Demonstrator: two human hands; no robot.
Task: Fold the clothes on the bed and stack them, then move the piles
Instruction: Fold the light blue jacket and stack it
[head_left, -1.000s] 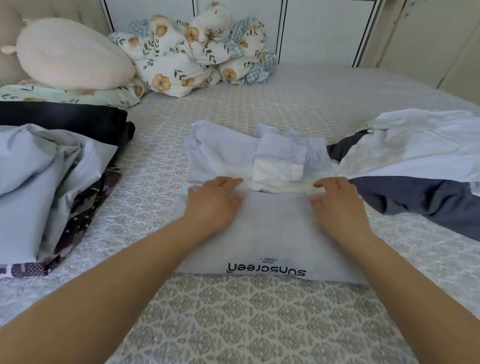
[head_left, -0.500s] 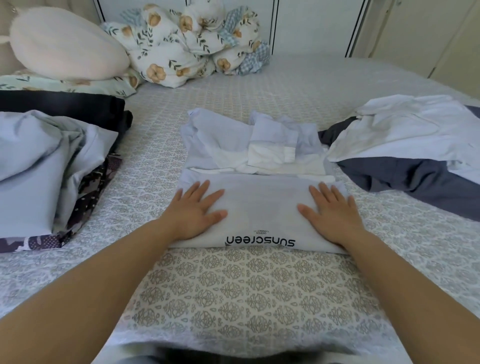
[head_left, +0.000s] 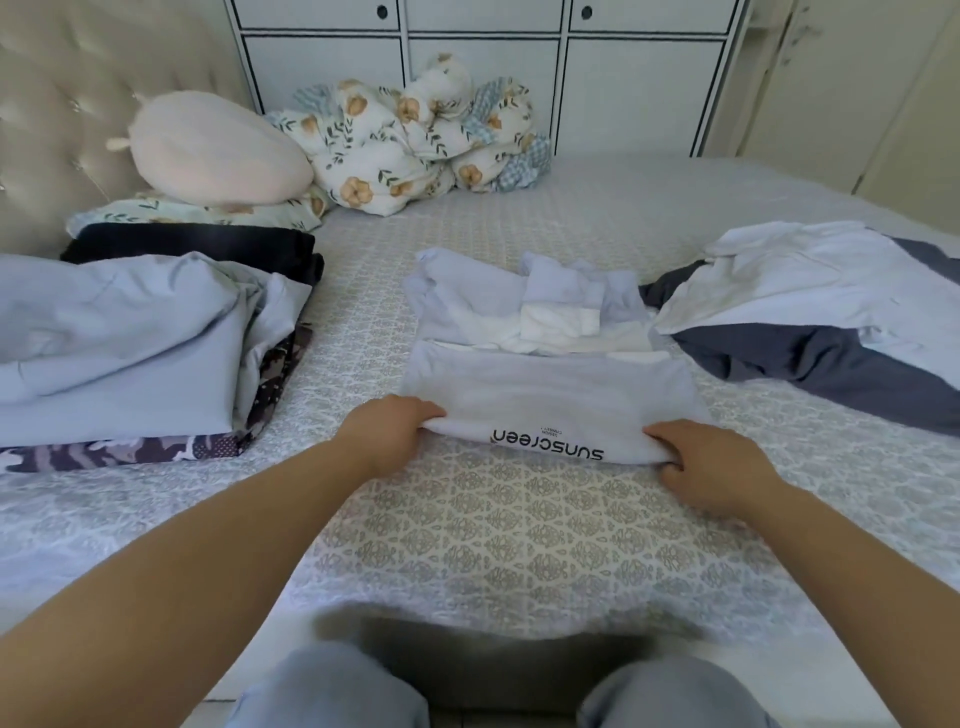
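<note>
Both hands, flat on the shirt (head_left: 545, 395) a moment ago, now pinch its near edge: left hand (head_left: 387, 434), right hand (head_left: 711, 467); another fold looks imminent.

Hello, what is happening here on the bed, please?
A person is folding a light garment printed "sunscreen" on the bed. The left hand and the right hand each grip a near corner of it. Folded clothes lie to the left, unfolded clothes to the right.

Clothes piles (head_left: 156, 343) flanking; near bedspread (head_left: 519, 545) open
</note>
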